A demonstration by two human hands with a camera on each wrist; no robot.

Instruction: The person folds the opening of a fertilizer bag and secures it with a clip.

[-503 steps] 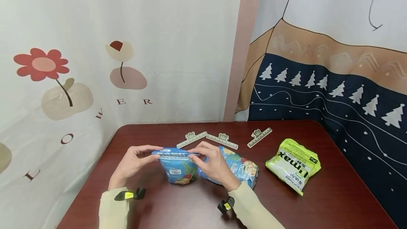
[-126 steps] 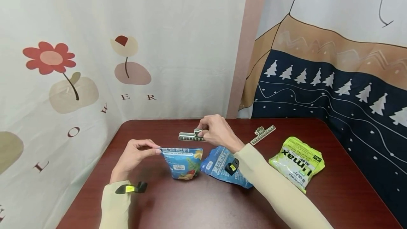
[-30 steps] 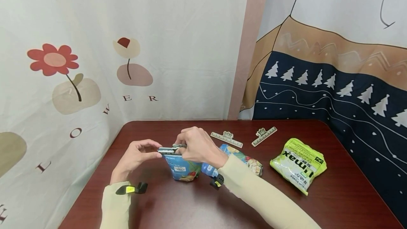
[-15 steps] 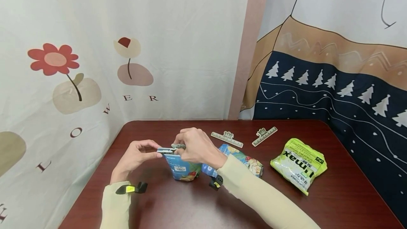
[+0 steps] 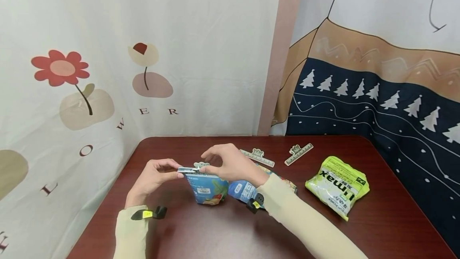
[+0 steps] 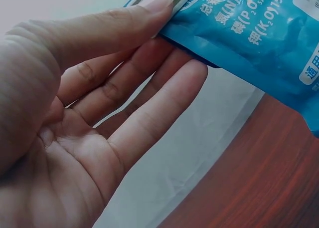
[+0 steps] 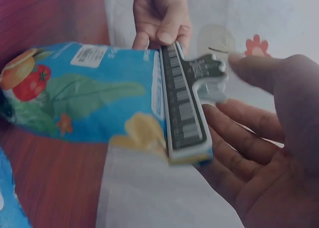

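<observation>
A pale curtain [image 5: 215, 51] with printed flowers fills the upper left, behind a dark red table [image 5: 201, 239]. The left hand [image 5: 152, 177] pinches the left end of the clip [image 7: 182, 98] at the bag's corner; the right hand [image 5: 231, 163] has released, its thumb and fingers parted around the clip's handle. Piano-key patterned, the clip spans the top of the blue bag [image 5: 206, 189], upright at lower centre, vegetables printed on it, contents hidden. A pouch [image 5: 244, 191] lies just right, partly behind the right arm; a green bag [image 5: 338, 187] sits lower right. Bare wood separates it from the table's right edge.
</observation>
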